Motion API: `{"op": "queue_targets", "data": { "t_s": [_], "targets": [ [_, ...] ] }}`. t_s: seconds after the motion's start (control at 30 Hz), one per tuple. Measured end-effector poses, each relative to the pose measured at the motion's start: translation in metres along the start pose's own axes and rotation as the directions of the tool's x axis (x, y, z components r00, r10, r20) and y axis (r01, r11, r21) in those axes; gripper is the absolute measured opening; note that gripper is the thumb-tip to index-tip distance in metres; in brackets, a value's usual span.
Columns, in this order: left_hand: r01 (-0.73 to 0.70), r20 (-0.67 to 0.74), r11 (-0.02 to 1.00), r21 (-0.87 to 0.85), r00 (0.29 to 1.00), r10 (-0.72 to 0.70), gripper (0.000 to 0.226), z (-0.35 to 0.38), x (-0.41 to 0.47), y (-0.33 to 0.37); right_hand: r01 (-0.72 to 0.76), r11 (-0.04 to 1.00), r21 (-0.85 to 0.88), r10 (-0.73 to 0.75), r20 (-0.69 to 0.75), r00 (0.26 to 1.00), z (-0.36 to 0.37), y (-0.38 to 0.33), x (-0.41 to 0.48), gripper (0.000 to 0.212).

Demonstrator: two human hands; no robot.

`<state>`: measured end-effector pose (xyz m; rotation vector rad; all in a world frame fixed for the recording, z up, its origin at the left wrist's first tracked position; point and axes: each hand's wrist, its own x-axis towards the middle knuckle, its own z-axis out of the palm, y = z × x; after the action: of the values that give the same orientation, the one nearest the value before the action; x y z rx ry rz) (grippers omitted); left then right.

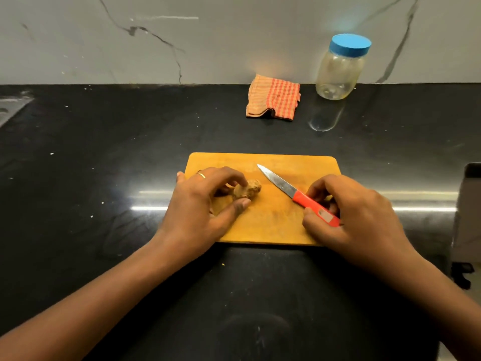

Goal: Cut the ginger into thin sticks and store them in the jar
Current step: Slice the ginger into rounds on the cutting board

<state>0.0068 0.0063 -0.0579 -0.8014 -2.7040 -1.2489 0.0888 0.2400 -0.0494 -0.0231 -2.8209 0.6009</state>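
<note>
Forearms reach in over the black desk (104,152). Left hand (197,204) pinches the uncut ginger (247,191) on the left half of the board (273,225). Right hand (356,217) grips the red handle of the knife (294,192); the blade is apart from the ginger. Open desk surrounds the board. Jar (339,71), lid on, stands by the back wall beside a cloth (273,100). Handle sticker: unreadable.
</note>
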Motion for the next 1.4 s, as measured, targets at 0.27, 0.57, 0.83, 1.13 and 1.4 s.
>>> {"op": "queue_targets", "data": {
  "t_s": [0.27, 0.57, 0.83, 1.13, 1.4],
  "targets": [
    [-0.092, -0.049, 0.996, 0.017, 0.994, 0.093, 0.027, 0.008, -0.027, 0.010, 0.070, 0.997, 0.026, -0.069, -0.028, 0.997, -0.002, 0.004, -0.022, 0.028],
    [-0.110, -0.027, 0.991, 0.071, 0.993, 0.113, 0.024, 0.011, -0.050, 0.017, 0.126, 0.990, 0.071, -0.127, 0.011, 0.992, -0.007, 0.000, -0.038, 0.021],
    [-0.188, 0.267, 0.982, 0.002, 0.947, 0.180, 0.026, -0.016, -0.014, 0.019, 0.105, 0.986, 0.133, -0.099, -0.047, 0.994, -0.008, -0.026, -0.038, 0.024],
    [-0.345, 0.163, 0.927, -0.150, 0.916, 0.367, 0.029, -0.003, -0.011, -0.001, 0.156, 0.982, 0.105, -0.135, -0.182, 0.974, 0.012, -0.031, -0.052, 0.036],
    [-0.320, 0.168, 0.934, -0.158, 0.924, 0.345, 0.031, -0.006, -0.013, -0.001, 0.158, 0.973, 0.171, -0.118, -0.224, 0.967, 0.013, -0.036, -0.061, 0.034]
  ]
}}
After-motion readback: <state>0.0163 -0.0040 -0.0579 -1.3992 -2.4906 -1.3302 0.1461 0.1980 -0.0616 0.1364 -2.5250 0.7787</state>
